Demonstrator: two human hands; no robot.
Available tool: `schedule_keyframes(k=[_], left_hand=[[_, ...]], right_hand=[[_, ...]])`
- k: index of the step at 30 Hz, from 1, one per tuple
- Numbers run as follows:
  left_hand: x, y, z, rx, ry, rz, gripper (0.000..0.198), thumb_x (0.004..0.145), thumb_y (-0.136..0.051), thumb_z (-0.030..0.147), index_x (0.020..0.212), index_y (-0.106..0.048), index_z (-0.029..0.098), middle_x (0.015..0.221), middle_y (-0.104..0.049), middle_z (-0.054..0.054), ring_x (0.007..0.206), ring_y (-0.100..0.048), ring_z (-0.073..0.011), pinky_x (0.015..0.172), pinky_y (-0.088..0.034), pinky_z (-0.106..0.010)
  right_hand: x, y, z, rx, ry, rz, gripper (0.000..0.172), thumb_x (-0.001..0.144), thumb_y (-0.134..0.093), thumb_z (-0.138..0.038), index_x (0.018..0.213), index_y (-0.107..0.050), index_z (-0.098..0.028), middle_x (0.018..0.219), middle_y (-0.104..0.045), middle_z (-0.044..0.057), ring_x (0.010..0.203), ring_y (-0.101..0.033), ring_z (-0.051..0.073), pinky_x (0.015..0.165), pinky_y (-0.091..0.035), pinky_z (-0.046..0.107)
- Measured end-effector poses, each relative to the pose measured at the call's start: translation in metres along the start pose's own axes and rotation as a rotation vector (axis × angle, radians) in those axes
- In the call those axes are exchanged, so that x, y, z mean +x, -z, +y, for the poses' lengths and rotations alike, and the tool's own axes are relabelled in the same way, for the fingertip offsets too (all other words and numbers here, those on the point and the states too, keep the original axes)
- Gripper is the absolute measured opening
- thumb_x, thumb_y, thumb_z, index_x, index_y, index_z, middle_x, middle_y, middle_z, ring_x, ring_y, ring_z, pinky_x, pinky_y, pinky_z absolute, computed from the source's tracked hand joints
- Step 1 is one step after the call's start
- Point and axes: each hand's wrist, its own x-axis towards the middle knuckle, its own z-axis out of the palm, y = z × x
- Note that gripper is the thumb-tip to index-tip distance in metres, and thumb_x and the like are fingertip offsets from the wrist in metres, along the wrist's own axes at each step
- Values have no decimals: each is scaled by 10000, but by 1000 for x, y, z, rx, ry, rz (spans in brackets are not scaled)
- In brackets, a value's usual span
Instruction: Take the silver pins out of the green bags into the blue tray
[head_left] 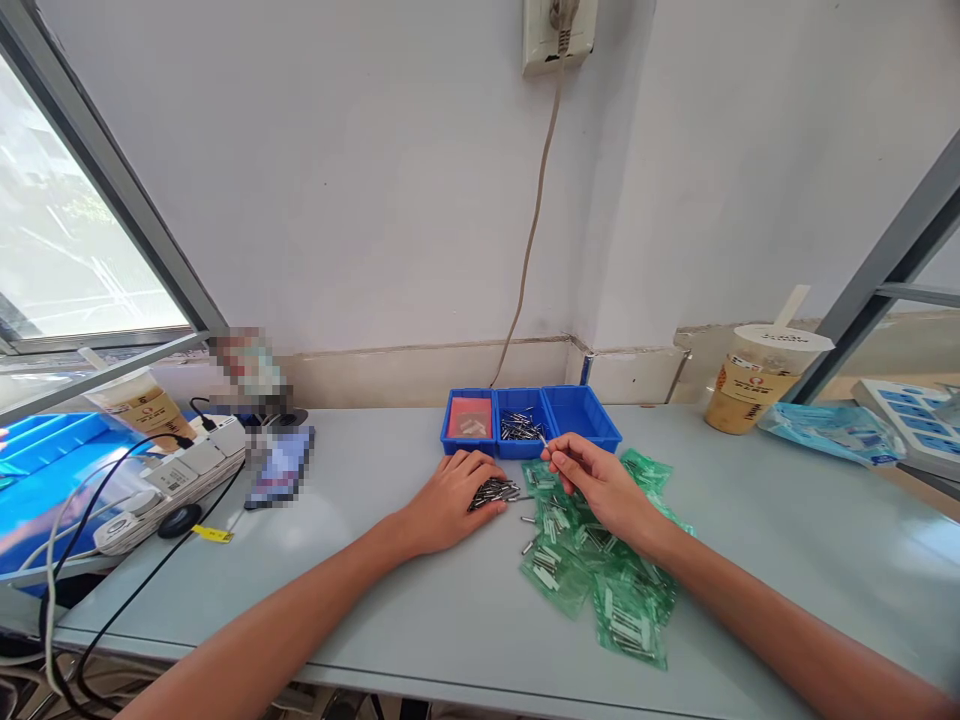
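Observation:
My left hand (459,502) rests on the table, its thumb and fingers curved around a pile of small metal pins (493,492). Dark and silvery, the pins partly vanish under the palm. My right hand (592,480) is closed in a pinch on a thin metal pin (544,440), at the front edge of the middle blue bin. More pins (521,425) lie in that bin. Below and beside my right hand, several green plastic bags (628,620) of metal pieces overlap in a heap. A few loose pins (529,546) lie left of the bags.
The left blue bin (471,420) holds a reddish packet; the right blue bin (581,418) shows its bare floor. A drink cup (757,385) and a blue packet (832,432) stand at right. A power strip (176,480) with cables and a blurred phone (281,467) are at left.

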Motion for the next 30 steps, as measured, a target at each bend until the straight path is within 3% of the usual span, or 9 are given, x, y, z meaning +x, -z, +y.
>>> schedule_keyframes(k=[22, 30], left_hand=[[1, 2, 1, 1, 3, -17, 298, 1050, -563, 441, 1285, -611, 265, 1296, -622, -66, 1142, -549, -263, 1013, -437, -429], [1, 0, 0, 5, -3, -12, 322, 1054, -546, 461, 1301, -614, 265, 1291, -622, -70, 1139, -551, -261, 1008, -443, -425]], right_hand=[[-1, 0, -2, -45, -10, -1, 312, 992, -578, -554, 1021, -609, -245, 763, -489, -32, 654, -441, 151, 544, -326, 272], [-3, 0, -4, -42, -9, -6, 321, 989, -574, -569, 1026, -609, -252, 821, -549, -22, 656, -455, 151, 567, -358, 280]])
